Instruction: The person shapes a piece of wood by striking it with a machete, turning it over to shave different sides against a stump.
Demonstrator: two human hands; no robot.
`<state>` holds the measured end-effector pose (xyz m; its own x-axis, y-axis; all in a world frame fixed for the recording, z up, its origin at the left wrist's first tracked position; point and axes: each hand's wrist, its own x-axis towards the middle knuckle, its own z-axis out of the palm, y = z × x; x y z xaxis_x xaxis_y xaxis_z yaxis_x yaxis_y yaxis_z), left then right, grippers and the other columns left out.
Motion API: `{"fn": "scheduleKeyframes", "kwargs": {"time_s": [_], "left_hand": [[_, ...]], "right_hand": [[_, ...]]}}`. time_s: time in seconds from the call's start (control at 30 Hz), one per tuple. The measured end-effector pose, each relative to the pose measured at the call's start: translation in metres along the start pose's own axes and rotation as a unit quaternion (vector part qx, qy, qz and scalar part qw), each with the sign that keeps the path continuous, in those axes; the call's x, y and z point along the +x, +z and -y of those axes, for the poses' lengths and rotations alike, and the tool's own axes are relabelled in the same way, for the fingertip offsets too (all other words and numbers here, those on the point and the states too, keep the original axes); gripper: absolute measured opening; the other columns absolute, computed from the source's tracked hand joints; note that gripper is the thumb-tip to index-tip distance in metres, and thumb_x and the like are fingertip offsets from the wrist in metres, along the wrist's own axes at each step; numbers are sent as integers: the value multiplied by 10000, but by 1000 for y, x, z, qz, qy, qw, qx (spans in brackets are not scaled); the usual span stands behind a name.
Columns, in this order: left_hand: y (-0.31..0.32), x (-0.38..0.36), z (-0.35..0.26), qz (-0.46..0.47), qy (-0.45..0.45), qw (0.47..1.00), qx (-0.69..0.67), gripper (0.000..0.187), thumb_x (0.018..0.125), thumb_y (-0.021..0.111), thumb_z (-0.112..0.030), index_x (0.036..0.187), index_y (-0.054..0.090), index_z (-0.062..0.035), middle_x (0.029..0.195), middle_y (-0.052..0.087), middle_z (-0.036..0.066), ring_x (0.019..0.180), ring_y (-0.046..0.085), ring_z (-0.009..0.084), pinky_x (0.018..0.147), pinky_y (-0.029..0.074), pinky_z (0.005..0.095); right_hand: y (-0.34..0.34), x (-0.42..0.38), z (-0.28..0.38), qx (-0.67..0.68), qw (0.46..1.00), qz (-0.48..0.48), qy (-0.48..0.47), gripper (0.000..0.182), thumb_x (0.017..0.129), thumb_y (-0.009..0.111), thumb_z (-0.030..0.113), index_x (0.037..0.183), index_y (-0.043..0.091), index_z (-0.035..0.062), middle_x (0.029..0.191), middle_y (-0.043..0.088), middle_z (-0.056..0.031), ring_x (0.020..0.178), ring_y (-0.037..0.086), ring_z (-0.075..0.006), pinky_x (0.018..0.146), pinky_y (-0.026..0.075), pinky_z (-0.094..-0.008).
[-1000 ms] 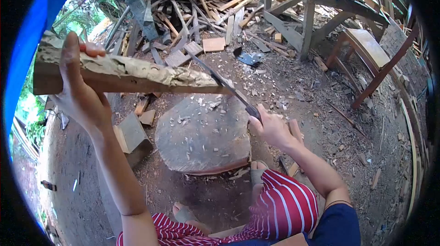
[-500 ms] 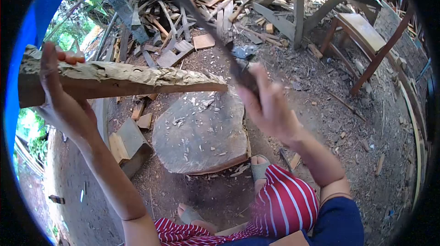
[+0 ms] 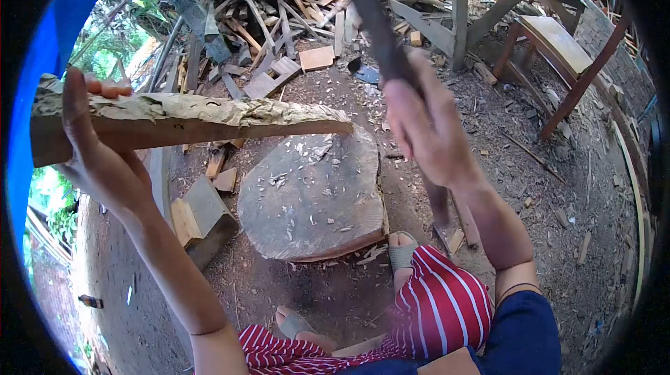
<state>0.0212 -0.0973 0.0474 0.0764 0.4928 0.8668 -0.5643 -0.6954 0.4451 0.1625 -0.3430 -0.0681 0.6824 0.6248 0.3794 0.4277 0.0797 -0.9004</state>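
My left hand (image 3: 101, 169) is wrapped round the thick end of a long piece of wood (image 3: 216, 122), thumb on the near side and fingertips over the top. Its upper face is rough and chipped, its side smooth and brown. The thin far end reaches the back edge of a round chopping block (image 3: 314, 200), which is strewn with chips. To the right of that end, my right hand (image 3: 433, 130) grips a machete (image 3: 370, 8). The dark blade points up and away, blurred, with its tip out of view. The handle's butt shows below the hand.
Scrap wood (image 3: 272, 12) is heaped at the back. A wooden bench (image 3: 457, 19) and a low stool-like frame (image 3: 555, 47) stand at the right. A grey block (image 3: 206, 211) lies left of the chopping block. My sandalled feet (image 3: 401, 253) are close in front of it.
My right hand and the machete have moved up and to the right, away from the wood's thin end, and the blade stands steeper. My left hand keeps its hold on the wood.
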Motion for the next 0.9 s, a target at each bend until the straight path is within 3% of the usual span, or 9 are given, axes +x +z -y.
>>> {"fn": "scheduleKeyframes", "kwargs": {"time_s": [0.07, 0.1, 0.23, 0.3, 0.47, 0.6, 0.73, 0.8, 0.9], "left_hand": [[-1, 0, -2, 2, 10, 1000, -6, 267, 819, 719, -230, 864, 585, -3, 713, 600, 97, 635, 619, 186, 652, 527, 319], [0, -1, -5, 2, 2, 1000, -15, 272, 818, 721, -232, 876, 588, -2, 708, 600, 98, 631, 620, 187, 651, 526, 318], [1, -2, -6, 15, 21, 1000, 8, 267, 829, 717, -246, 851, 563, -29, 696, 603, 86, 624, 622, 178, 650, 520, 305], [-3, -5, -8, 7, 27, 999, 29, 267, 833, 714, -254, 854, 560, -36, 695, 605, 82, 623, 621, 173, 651, 517, 300], [-2, -1, -4, 9, 1, 998, 62, 246, 844, 696, -229, 913, 573, -28, 784, 597, 83, 711, 631, 192, 718, 518, 334], [11, -5, -10, 7, 8, 1000, 8, 251, 846, 703, -241, 851, 566, -30, 702, 603, 77, 619, 611, 151, 635, 515, 292], [14, -5, -11, 12, 3, 1000, -11, 234, 843, 705, -219, 798, 575, -30, 703, 607, 81, 624, 612, 165, 633, 517, 291], [12, -5, -10, 17, 19, 1000, 2, 250, 847, 700, -257, 830, 575, -41, 707, 611, 79, 628, 612, 165, 637, 517, 288], [9, -12, -9, 13, 52, 994, 98, 353, 838, 698, -333, 1008, 551, -61, 717, 622, 61, 640, 611, 155, 696, 513, 286]], "right_hand": [[1, 8, 10, 4, 976, -97, -194, 202, 983, 455, 250, 1012, 430, 52, 587, 489, -3, 448, 460, -81, 362, 329, -251], [6, 6, -1, -32, 968, -127, -213, 273, 991, 434, 262, 1116, 443, 19, 568, 460, -14, 432, 456, -62, 386, 365, -228], [20, -41, -126, -325, 941, 53, 77, 331, 949, 478, 354, 1035, 477, 34, 646, 592, -174, 507, 582, -318, 571, 508, -475], [25, -49, -129, -311, 941, 38, 125, 404, 935, 462, 423, 1039, 503, 35, 700, 612, -220, 608, 607, -388, 649, 489, -507], [10, -28, -90, -202, 958, 95, 180, 388, 936, 476, 404, 990, 526, 23, 677, 595, -145, 647, 605, -291, 603, 452, -421], [5, -10, -9, -96, 995, 14, -23, 347, 964, 460, 349, 1037, 492, 12, 606, 552, -66, 501, 551, -146, 436, 420, -329], [7, -2, 7, -42, 984, -66, -161, 331, 970, 457, 318, 1083, 477, 7, 584, 547, -47, 448, 525, -127, 385, 410, -303], [14, -11, -28, -155, 983, -45, -89, 385, 967, 443, 352, 1125, 480, 3, 597, 584, -101, 463, 575, -221, 425, 466, -370], [15, -39, -140, -337, 925, 77, 159, 448, 947, 435, 406, 1173, 490, 23, 784, 640, -227, 693, 643, -365, 640, 511, -470]]}}
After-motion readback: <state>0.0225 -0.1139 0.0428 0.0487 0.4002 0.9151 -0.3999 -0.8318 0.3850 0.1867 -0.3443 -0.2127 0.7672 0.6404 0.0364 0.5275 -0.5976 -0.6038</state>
